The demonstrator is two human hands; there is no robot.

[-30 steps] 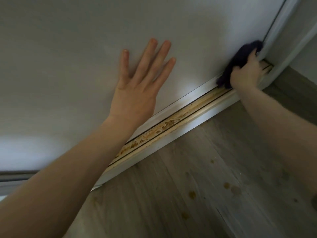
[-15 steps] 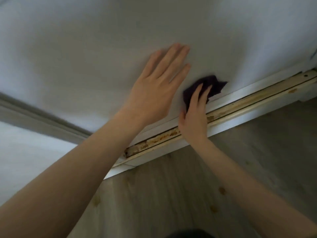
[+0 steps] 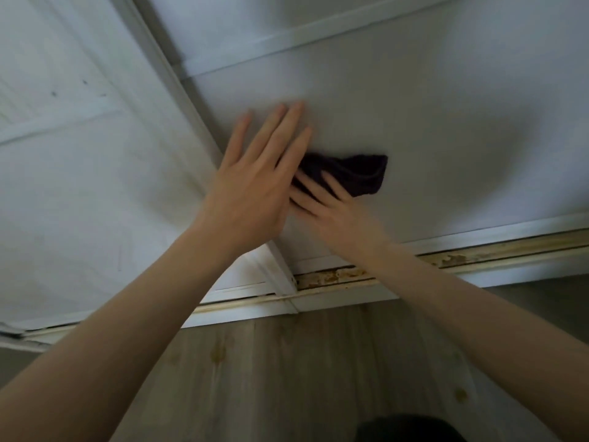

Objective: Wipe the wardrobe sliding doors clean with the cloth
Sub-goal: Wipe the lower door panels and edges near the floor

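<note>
A white sliding wardrobe door point(image 3: 430, 116) fills the upper right of the head view. My right hand point(image 3: 331, 205) presses a dark purple cloth point(image 3: 357, 175) flat against its lower part, fingers spread over the cloth. My left hand point(image 3: 255, 180) lies flat on the same door just left of the cloth, fingers apart and holding nothing; it partly covers my right fingers and the cloth's left end. A second white door panel point(image 3: 79, 186) stands to the left, past a vertical frame edge.
The bottom sliding track point(image 3: 478, 258) runs below the doors, stained yellow-brown with rust-like patches. Grey wood-look flooring point(image 3: 302, 378) with a few brown spots lies in front. A dark rounded shape point(image 3: 411, 429) shows at the bottom edge.
My right hand has carried the cloth from the door's lower right corner leftward and up the panel, beside my left hand. The view has swung left, showing the second door.
</note>
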